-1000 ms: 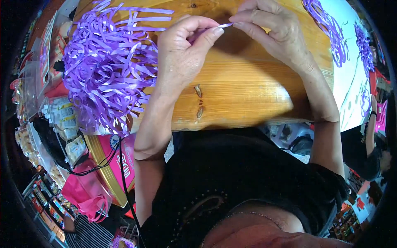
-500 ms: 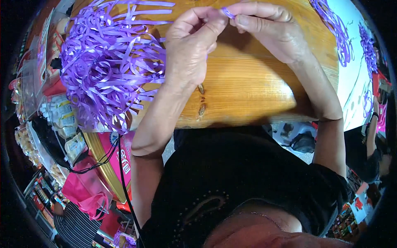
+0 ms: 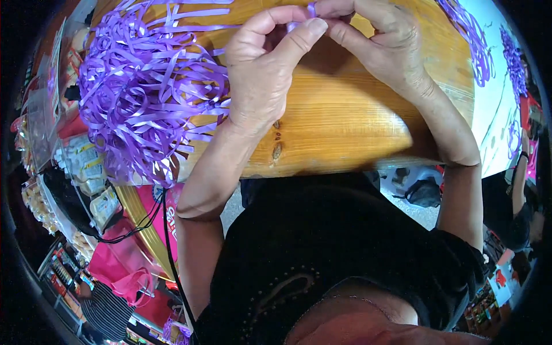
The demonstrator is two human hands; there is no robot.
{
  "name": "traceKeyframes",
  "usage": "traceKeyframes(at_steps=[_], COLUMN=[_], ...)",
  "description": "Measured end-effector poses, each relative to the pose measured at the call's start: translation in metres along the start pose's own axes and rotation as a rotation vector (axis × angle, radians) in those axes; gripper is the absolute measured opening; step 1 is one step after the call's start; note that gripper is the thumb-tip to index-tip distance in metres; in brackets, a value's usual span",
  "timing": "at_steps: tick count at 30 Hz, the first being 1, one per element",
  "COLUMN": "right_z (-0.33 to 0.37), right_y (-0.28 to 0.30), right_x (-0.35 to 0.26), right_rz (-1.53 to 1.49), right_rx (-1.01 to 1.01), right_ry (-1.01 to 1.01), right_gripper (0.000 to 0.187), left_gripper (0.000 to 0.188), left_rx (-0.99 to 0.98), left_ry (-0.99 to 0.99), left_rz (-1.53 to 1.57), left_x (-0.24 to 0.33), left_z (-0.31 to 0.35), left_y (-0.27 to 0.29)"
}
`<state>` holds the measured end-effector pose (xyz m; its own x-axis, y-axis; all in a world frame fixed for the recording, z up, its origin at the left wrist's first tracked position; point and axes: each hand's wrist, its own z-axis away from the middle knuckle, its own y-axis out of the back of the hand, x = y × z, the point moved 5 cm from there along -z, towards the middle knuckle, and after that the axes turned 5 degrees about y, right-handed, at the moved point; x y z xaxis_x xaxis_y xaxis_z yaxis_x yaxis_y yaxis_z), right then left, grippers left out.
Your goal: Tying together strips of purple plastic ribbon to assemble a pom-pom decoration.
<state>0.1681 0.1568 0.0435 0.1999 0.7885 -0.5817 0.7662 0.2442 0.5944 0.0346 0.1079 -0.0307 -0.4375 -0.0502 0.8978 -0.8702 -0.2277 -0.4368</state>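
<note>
Head view, looking down. Item: short piece of purple ribbon [image 3: 311,9], held above the far part of the wooden worktop [image 3: 345,115], near the picture's top edge. Left hand [image 3: 261,75]: thumb and forefinger pressed together on the ribbon's near end. Right hand [image 3: 382,49]: fingertips closed on the same piece from the other side, the two grips meeting so the strip sits taut between them for fine work. Stock: large heap of loose purple ribbon strips [image 3: 144,92] on the worktop just left of the left hand, within easy reach. Further purple ribbon [image 3: 471,40] lies well apart at far right.
</note>
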Motion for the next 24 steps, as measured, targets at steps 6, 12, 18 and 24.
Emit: traceKeyframes(at_steps=[6,12,18,24], right_z=[0.003,0.006,0.003,0.012], right_y=[-0.002,-0.01,-0.006,-0.016], right_x=[0.0,0.02,0.018,0.032], right_rz=[0.07,-0.495,-0.399,-1.114], right_rx=[-0.06,-0.177,-0.226,-0.219], right_ry=[-0.097,-0.291,-0.231,-0.63], right_gripper=[0.016,0.017,0.021,0.029], left_gripper=[0.016,0.016,0.017,0.017], left_rx=[-0.009,0.006,-0.058,-0.159], left_ry=[0.004,0.075,0.128,-0.009], left_rz=[-0.075,-0.051,-0.043,0.02], left_x=[0.001,0.005,0.008,0.015], left_z=[-0.002,0.001,0.002,0.005], left_y=[0.004,0.0,-0.005,-0.018])
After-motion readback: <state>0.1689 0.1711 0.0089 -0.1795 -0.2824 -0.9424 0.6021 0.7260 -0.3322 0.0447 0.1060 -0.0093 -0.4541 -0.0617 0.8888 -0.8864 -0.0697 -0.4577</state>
